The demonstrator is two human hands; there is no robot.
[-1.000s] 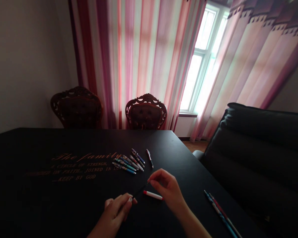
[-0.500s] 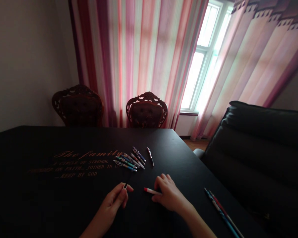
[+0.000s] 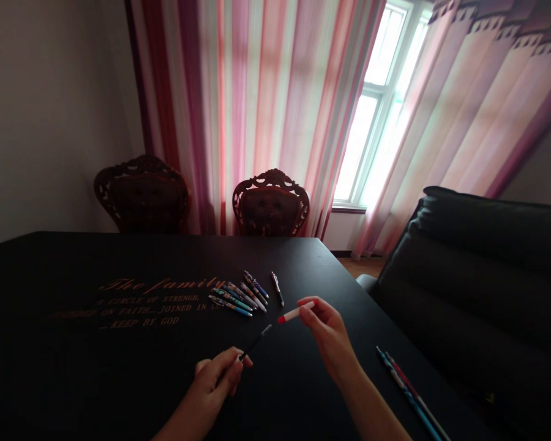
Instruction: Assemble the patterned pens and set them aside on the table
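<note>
My left hand [image 3: 218, 375] pinches a thin dark pen refill [image 3: 257, 341], which slants up and to the right, its paler end free. In my right hand [image 3: 329, 337], held above the table, is a white pen barrel [image 3: 294, 314]. The barrel's red end points down and left, a short gap away from the refill's free end. Beyond both hands, several patterned pens [image 3: 239, 299] lie in a loose bunch. One more pen [image 3: 277, 288] rests apart, to the right of that bunch.
The black table [image 3: 119, 380] bears printed lettering on its left part. Two long thin sticks [image 3: 411, 391], one blue and one red, lie near its right edge. Carved chairs [image 3: 272, 205] stand at the far side. A dark padded seat [image 3: 487, 263] is on the right.
My right hand has lifted the white barrel off the table and up. My left hand has moved slightly right, with the refill now tilted toward the barrel and more of it showing.
</note>
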